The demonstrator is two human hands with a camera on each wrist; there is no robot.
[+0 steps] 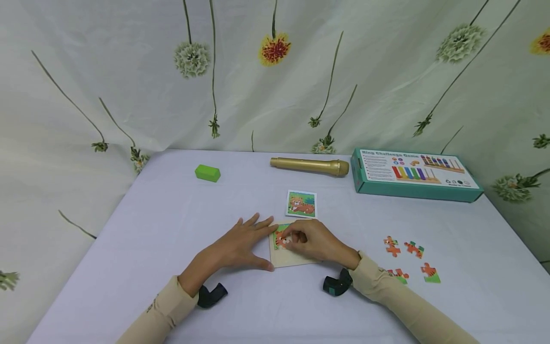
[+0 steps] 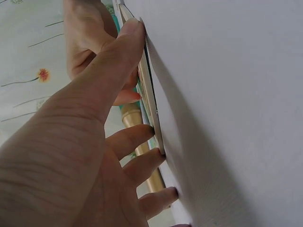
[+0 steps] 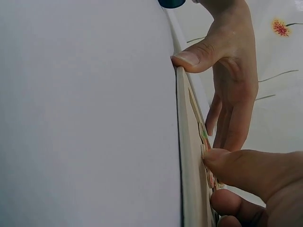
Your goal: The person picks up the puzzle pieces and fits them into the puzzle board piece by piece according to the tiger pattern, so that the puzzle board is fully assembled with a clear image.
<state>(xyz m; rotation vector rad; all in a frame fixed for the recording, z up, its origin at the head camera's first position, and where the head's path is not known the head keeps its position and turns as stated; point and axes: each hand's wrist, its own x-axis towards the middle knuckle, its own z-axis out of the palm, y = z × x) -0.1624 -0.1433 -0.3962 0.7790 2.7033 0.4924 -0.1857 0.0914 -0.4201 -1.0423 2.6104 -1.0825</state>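
Observation:
A pale wooden puzzle board (image 1: 292, 259) lies on the table, with tiger puzzle pieces (image 1: 280, 234) fitted at its upper left. My left hand (image 1: 240, 246) steadies it, fingers spread, the thumb at its near left corner and fingertips along the left side. Over the board, my right hand (image 1: 315, 241) has its thumb and index finger pinched together on a puzzle piece (image 3: 204, 152) close to the fitted ones; the fingers hide most of that piece. Just behind the board lies a square tiger picture card (image 1: 301, 204).
Several loose tiger pieces (image 1: 430, 273) are scattered at the right, one partly behind my right sleeve. Farther back are a green block (image 1: 207, 173), a gold microphone (image 1: 309, 166) and a teal game box (image 1: 418, 176). A flowered curtain (image 1: 240, 95) hangs behind the table.

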